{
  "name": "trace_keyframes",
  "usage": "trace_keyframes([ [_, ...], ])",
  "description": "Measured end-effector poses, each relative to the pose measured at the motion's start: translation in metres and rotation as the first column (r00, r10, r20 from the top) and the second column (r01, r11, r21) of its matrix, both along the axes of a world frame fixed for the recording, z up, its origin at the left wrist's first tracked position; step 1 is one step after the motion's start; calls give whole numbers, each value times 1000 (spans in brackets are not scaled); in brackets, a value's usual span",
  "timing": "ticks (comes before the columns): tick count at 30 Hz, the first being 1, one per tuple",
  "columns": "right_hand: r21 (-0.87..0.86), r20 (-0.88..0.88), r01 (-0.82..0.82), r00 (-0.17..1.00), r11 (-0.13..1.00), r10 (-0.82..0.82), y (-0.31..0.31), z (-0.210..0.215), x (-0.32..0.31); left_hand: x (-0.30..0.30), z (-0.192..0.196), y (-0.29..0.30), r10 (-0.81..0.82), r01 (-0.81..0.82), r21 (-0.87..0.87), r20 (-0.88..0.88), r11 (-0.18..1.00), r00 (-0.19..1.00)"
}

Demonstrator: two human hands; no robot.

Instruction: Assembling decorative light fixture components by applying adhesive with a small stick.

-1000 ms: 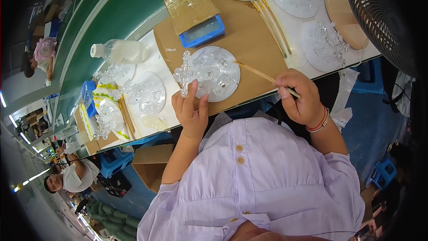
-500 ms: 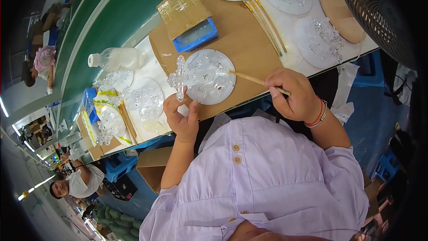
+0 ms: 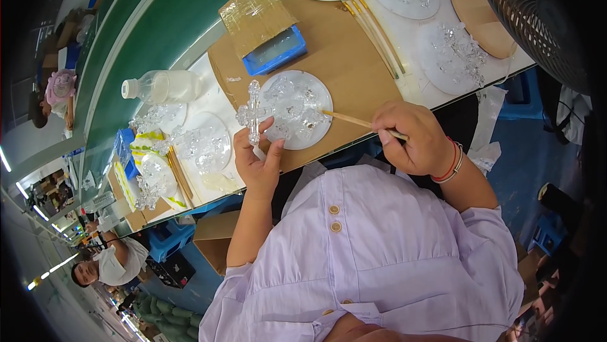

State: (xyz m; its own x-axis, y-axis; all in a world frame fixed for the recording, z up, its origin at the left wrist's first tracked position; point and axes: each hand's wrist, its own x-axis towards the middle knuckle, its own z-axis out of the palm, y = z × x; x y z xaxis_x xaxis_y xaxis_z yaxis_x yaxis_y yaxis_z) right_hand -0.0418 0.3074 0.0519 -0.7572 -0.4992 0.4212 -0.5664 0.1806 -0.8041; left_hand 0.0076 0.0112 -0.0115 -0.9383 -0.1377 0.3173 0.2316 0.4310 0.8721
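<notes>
My left hand (image 3: 258, 165) grips the lower end of a clear cross-shaped ornament (image 3: 253, 111), which stands upright between its fingers. Beside it, on brown cardboard (image 3: 360, 51), lies a round white disc (image 3: 319, 128) crowded with small clear pieces. In my right hand (image 3: 411, 136) is a slim wooden-handled brush (image 3: 354, 119), slanting left so that its tip reaches the disc's right part. Whether the tip touches a clear piece is too small to tell. Behind the disc sits an open blue tray (image 3: 276, 57) with a taped cardboard flap (image 3: 258, 16) over its back.
A capped clear bottle (image 3: 165, 86) lies at the left, near more discs with clear pieces (image 3: 203, 143) and thin sticks (image 3: 180, 176). Three brushes (image 3: 379, 38) rest farther back. To the right are another loaded disc (image 3: 450, 57), a wooden round (image 3: 484, 16) and a black fan (image 3: 534, 23).
The brush tip has shifted slightly left and down across the disc, with my right hand following. My left index finger has stretched out behind the cross, which stays in the same hand.
</notes>
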Motion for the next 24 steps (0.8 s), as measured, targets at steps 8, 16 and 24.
trace_keyframes([
  [8, -19, -17, 88, 996, 996, -88, -1, -4, -3, 7, 0, -1, 22, -22, -35, 19, 999, 1000],
  [16, -56, -48, 114, 992, 992, -117, -2, -4, -3, 15, 2, -1, 15, -6, -85, 110, 996, 994],
  [24, -27, 2, 88, 996, 996, -88, -1, -6, 2, 18, 3, 6, 20, -20, 5, 81, 1000, 997],
])
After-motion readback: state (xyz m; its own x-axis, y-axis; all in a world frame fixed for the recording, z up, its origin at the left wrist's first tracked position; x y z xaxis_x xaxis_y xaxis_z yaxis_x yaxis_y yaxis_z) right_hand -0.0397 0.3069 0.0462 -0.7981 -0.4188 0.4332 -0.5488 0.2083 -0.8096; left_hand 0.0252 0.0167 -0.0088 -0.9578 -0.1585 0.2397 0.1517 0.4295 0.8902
